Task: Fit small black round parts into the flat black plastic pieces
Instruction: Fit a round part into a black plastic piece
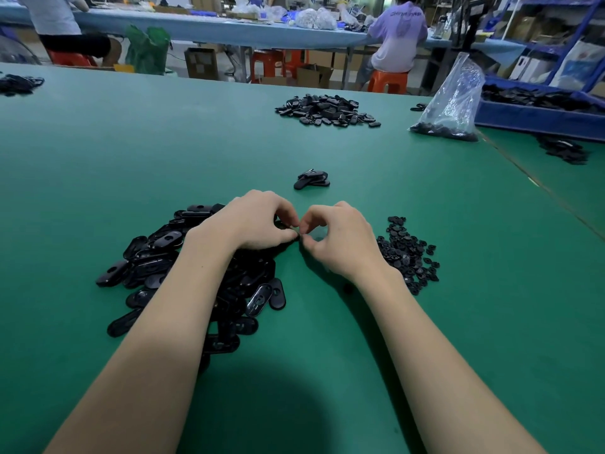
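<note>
A heap of flat black oval plastic pieces point(157, 267) lies on the green table point(98, 158) under my left forearm. To the right lies a pile of small black round parts point(407, 253). My left hand point(252, 222) grips a flat black piece point(282, 225), mostly hidden by its curled fingers. My right hand point(337, 237) meets it fingertip to fingertip, its thumb and forefinger pinching something small and dark that I cannot make out. A few flat pieces point(311, 180) lie just beyond my hands.
A larger pile of black pieces point(327, 110) sits farther back. A clear plastic bag point(453, 99) with dark parts stands at the right, beside a blue bin point(537, 116). More black parts lie at far left point(18, 83). People sit at a table behind.
</note>
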### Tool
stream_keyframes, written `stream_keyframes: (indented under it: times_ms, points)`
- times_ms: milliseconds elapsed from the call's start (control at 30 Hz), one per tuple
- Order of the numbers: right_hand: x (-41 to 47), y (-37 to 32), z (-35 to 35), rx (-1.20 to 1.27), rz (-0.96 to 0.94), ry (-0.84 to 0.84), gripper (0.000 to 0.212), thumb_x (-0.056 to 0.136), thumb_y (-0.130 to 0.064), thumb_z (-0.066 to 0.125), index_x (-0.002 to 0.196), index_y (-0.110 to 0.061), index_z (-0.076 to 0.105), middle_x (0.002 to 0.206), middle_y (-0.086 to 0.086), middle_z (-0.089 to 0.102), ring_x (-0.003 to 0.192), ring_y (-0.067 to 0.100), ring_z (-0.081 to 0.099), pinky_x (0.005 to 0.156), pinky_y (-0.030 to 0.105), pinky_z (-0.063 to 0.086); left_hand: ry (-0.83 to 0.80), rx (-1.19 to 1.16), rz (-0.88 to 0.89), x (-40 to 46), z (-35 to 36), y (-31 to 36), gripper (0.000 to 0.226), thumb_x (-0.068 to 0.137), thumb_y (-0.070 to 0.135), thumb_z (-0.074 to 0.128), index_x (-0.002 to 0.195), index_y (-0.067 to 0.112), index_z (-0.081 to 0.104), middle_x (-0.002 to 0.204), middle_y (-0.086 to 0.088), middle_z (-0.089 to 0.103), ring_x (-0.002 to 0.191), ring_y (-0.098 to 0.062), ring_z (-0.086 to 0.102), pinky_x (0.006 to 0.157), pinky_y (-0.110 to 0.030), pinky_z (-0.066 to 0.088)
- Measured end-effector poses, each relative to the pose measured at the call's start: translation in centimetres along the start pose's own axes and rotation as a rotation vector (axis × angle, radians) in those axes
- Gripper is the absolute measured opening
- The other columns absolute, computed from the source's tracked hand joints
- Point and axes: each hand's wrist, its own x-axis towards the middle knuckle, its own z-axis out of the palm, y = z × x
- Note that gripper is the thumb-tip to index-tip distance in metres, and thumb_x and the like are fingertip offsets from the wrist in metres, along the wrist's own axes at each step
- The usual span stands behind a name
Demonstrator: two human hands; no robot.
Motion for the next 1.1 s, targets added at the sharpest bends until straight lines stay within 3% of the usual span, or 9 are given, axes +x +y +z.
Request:
stream_keyframes:
  times_ms: [200,300,500,600,700,800,900,1100]
  points:
    - [-0.1,0.1,0.4,0.056,0.016,-0.058,0.023,0.083,-0.038,0.075,0.103,-0.034,0.066,0.096,-0.021,0.067,0.098,0.009,0.048,0.084,0.031,0.041,0.009,0.009,0.0,0.3,-0.1,-0.1,0.013,0.084,0.035,0.075,0.096,0.034,0.074,0.1,0.013,0.072,0.1,-0.014,0.066,0.096,-0.037,0.052]
    - [0.1,0.4,0.3,0.063,0.062,-0.057,0.029,0.083,-0.04,0.075,0.107,-0.036,0.06,0.095,-0.021,0.069,0.101,0.009,0.049,0.079,0.03,0.036,0.081,-0.003,0.033,0.4,-0.2,0.0,0.008,0.084,0.035,0.075,0.09,0.035,0.07,0.1,0.012,0.071,0.102,-0.015,0.064,0.099,-0.039,0.049]
    - [0.1,0.6,0.1,0.106,0.096,-0.039,0.041,0.081,-0.044,0.077,0.117,-0.034,0.061,0.09,-0.022,0.063,0.102,0.012,0.054,0.079,0.03,0.039,0.203,-0.038,0.157,0.4,-0.1,0.8,0.012,0.088,0.033,0.073,0.099,0.03,0.069,0.107,0.007,0.067,0.11,-0.018,0.055,0.1,-0.043,0.043]
    - [0.4,1.0,-0.8,0.163,0.126,-0.053,0.031,0.081,-0.037,0.078,0.109,-0.037,0.064,0.086,-0.024,0.066,0.096,0.009,0.058,0.079,0.029,0.044,0.228,-0.129,0.21,0.4,0.2,1.2,0.012,0.087,0.028,0.075,0.097,0.03,0.069,0.099,0.012,0.071,0.099,-0.009,0.062,0.094,-0.037,0.049]
    - [0.7,1.8,-2.6,0.215,0.152,-0.074,0.017,0.084,-0.023,0.073,0.096,-0.033,0.07,0.08,-0.021,0.071,0.084,0.004,0.065,0.077,0.021,0.047,0.237,-0.179,0.237,0.5,0.8,1.8,0.012,0.086,0.028,0.075,0.095,0.031,0.067,0.096,0.009,0.07,0.086,-0.012,0.064,0.082,-0.037,0.054]
    - [0.9,3.1,-4.7,0.071,0.201,-0.098,0.011,0.085,-0.024,0.067,0.088,-0.032,0.073,0.084,-0.017,0.072,0.084,0.008,0.068,0.085,0.03,0.055,0.259,-0.214,0.277,0.8,1.7,2.5,0.013,0.089,0.028,0.072,0.1,0.031,0.065,0.093,0.009,0.067,0.077,-0.004,0.059,0.081,-0.034,0.052]
    - [0.6,4.3,-6.5,-0.062,0.307,-0.173,0.013,0.087,-0.027,0.064,0.085,-0.035,0.074,0.085,-0.016,0.071,0.09,0.013,0.068,0.09,0.034,0.056,0.231,-0.191,0.301,0.8,2.5,3.2,0.014,0.095,0.029,0.066,0.109,0.031,0.067,0.095,0.007,0.065,0.079,0.003,0.055,0.087,-0.032,0.05]
    - [0.4,4.5,-8.0,-0.12,0.401,-0.345,0.009,0.083,-0.035,0.07,0.08,-0.04,0.076,0.092,-0.015,0.073,0.094,0.013,0.067,0.091,0.036,0.057,0.181,-0.107,0.243,0.7,3.2,3.9,0.016,0.099,0.034,0.058,0.11,0.037,0.07,0.098,0.008,0.058,0.087,-0.011,0.054,0.09,-0.037,0.049]
